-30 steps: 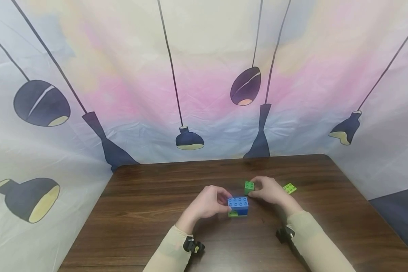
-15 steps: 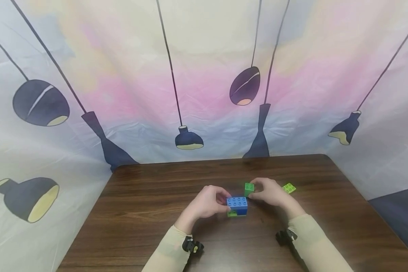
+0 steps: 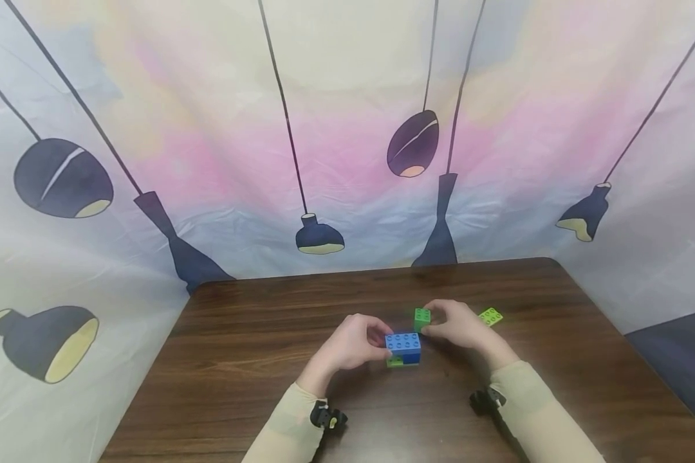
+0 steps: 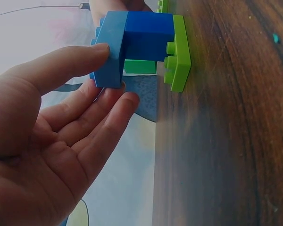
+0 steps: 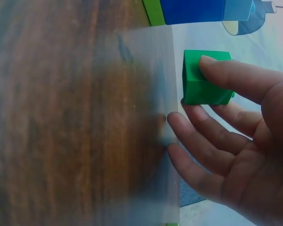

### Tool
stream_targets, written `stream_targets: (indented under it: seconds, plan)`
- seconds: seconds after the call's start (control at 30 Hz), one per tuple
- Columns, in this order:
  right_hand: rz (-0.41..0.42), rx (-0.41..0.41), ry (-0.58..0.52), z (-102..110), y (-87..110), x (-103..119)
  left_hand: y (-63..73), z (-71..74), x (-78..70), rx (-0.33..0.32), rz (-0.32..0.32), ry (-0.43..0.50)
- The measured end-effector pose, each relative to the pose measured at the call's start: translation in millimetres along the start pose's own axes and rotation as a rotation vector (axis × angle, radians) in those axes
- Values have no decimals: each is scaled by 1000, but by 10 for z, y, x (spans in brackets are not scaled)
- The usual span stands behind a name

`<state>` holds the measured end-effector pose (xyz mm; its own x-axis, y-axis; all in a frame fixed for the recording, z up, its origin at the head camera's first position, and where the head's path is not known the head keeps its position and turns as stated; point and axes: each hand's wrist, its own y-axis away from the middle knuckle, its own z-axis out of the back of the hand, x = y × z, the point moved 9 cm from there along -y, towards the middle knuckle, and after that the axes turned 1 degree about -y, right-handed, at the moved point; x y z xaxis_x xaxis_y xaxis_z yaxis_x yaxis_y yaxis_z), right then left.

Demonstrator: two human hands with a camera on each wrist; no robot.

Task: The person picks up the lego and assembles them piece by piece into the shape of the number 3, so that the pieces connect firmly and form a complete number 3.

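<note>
My left hand (image 3: 358,343) pinches the left end of a light blue building block (image 3: 402,341), thumb in front and fingers behind. That block tops a small stack: under it sit a darker blue block (image 4: 151,35) and a lime green plate (image 4: 180,56) at the bottom. Below the light blue block's left end, the plate's studs show across a gap. Just behind the stack, my right hand (image 3: 454,323) grips a green block (image 5: 207,77) between thumb and fingers, apart from the stack. In the right wrist view a narrow space shows between that block and the tabletop.
Another lime green plate (image 3: 491,316) lies to the right, partly hidden behind the right hand. Everything is on a dark wood table (image 3: 255,360). A cloth printed with lamps (image 3: 320,238) hangs behind the table's far edge.
The head view has shifted slightly. Both hands keep their holds, and the green block and the stack stay in nearly the same places.
</note>
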<state>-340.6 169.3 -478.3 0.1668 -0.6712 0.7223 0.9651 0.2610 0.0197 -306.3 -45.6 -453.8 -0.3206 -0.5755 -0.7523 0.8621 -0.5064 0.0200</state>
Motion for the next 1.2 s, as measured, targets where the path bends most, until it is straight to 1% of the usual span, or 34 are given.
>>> stream_targets:
  seconds: [0.13, 0.33, 0.5, 0.67, 0.87, 1.07, 1.2]
  plan:
    - [6, -1, -7, 2, 5, -5, 0, 1, 5, -1, 2, 6]
    - [15, 0, -59, 20, 63, 5, -6, 4, 1, -5, 5, 3]
    - [49, -10, -89, 58, 124, 15, -6, -3, 2, -4, 13, 1]
    - [53, -19, -95, 92, 157, 10, -6, -8, 8, -5, 10, -2]
    - [60, -17, -146, 118, 192, 48, -7, -17, 18, -2, 5, 0]
    - [102, -14, -195, 102, 191, 108, -4, -15, 21, 1, 2, 10]
    - [145, -15, -202, 90, 182, 175, -6, 0, 19, -1, -5, 11]
